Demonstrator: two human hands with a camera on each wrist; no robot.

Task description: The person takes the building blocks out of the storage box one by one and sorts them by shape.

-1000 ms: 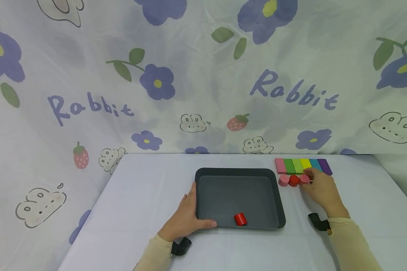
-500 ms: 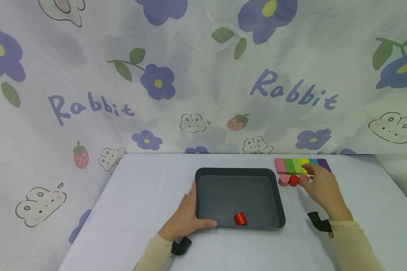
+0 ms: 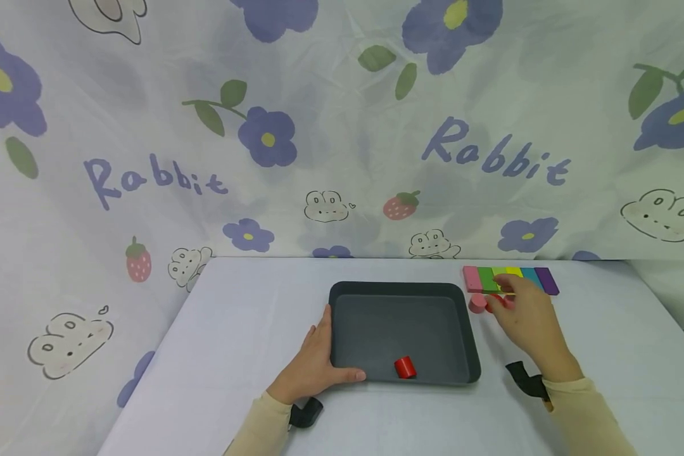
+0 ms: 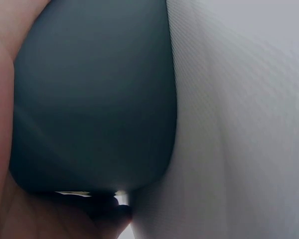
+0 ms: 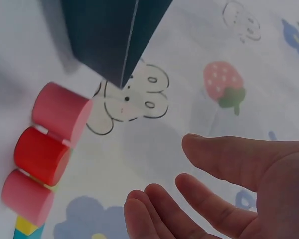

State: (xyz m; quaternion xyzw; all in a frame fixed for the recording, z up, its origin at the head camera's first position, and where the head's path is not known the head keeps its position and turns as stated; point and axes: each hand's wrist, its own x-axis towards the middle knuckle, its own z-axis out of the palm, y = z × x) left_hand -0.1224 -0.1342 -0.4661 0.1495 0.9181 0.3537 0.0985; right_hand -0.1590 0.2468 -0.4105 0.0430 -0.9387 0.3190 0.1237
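Observation:
A dark grey tray [image 3: 399,323] lies on the white table in the head view. My left hand [image 3: 304,370] rests against its near left corner, fingers straight along the left side and thumb on the front rim. One red cylinder [image 3: 405,367] is inside the tray, near the front. To the tray's right, a pink cylinder [image 5: 60,112], a red cylinder [image 5: 41,155] and another pink cylinder [image 5: 27,196] stand in a row. My right hand [image 3: 530,323] hovers over that row, thumb and fingers apart and holding nothing; it partly hides the red and right pink ones.
Behind the cylinders lies a row of coloured flat blocks [image 3: 471,279], from pink through green and yellow to purple. The tray's right wall stands close to the leftmost cylinder. A printed cloth [image 3: 342,145] hangs behind the table.
My right hand has let go of the right pink cylinder and shifted left, toward the red one, its fingers spread. My left hand and the tray stay in place.

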